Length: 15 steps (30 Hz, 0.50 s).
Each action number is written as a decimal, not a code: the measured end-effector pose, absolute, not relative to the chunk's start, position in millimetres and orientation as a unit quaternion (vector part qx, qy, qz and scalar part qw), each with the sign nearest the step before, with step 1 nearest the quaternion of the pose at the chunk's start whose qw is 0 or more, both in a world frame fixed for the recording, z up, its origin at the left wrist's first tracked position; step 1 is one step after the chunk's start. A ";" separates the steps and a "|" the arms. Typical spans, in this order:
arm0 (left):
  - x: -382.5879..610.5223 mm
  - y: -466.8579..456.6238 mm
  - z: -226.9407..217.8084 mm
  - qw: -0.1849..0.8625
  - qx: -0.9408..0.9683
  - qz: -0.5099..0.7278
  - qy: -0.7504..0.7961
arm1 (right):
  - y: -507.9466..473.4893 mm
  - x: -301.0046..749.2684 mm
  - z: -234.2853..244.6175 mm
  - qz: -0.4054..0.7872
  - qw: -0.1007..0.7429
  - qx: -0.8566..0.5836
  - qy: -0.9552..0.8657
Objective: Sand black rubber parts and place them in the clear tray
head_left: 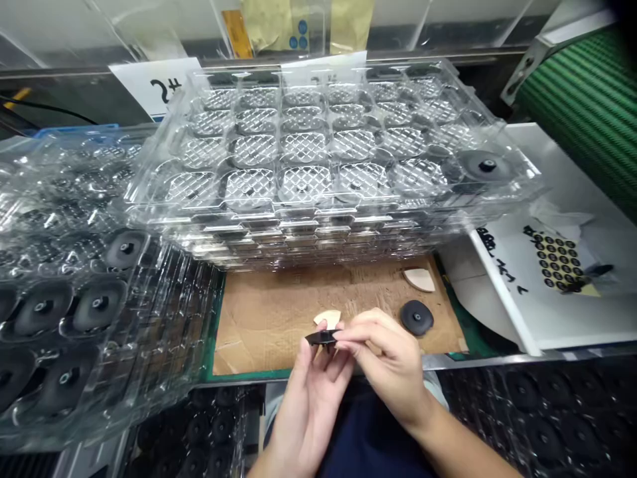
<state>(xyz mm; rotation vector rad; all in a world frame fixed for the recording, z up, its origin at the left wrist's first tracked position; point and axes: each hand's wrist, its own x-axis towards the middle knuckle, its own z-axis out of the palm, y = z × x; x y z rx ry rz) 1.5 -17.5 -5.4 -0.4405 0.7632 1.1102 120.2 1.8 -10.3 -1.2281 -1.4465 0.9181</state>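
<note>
My left hand (311,385) and my right hand (385,362) meet over the front edge of a brown cardboard pad (279,312). Both pinch one small black disc (321,338), seen nearly edge-on between the fingertips. A beige wedge-shaped piece (328,317) lies on the pad just behind the fingers. Another black round disc (416,317) rests flat on the pad to the right of my right hand. A second beige wedge (419,279) lies further back.
A stack of clear plastic trays (318,166) stands behind the pad, one black disc (485,166) in its right corner. More trays holding black discs (74,305) fill the left. A white sheet with small black dots (557,262) lies right, beside a green belt (592,99).
</note>
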 end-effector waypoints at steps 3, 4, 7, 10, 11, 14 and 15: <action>1.3 -18.3 -7.3 0.757 -0.205 0.501 0.366 | 4.8 121.5 -17.7 0.404 0.491 -0.538 -0.553; 0.9 -18.5 -7.8 0.754 -0.204 0.499 0.374 | 5.4 122.7 -21.6 0.411 0.487 -0.550 -0.541; 0.6 -19.0 -9.7 0.750 -0.203 0.496 0.387 | 6.8 129.8 -36.9 0.416 0.461 -0.582 -0.525; 0.5 -20.2 -12.6 0.744 -0.202 0.499 0.395 | 11.6 145.0 -55.6 0.395 0.419 -0.622 -0.531; -0.2 -20.7 -13.6 0.743 -0.195 0.503 0.397 | 14.3 151.5 -61.9 0.381 0.402 -0.638 -0.535; -6.1 -22.2 -14.2 0.751 -0.151 0.518 0.381 | 23.0 169.7 -77.3 0.328 0.358 -0.675 -0.556; -9.4 -22.4 -13.5 0.754 -0.131 0.523 0.374 | 24.8 173.2 -80.7 0.312 0.347 -0.679 -0.566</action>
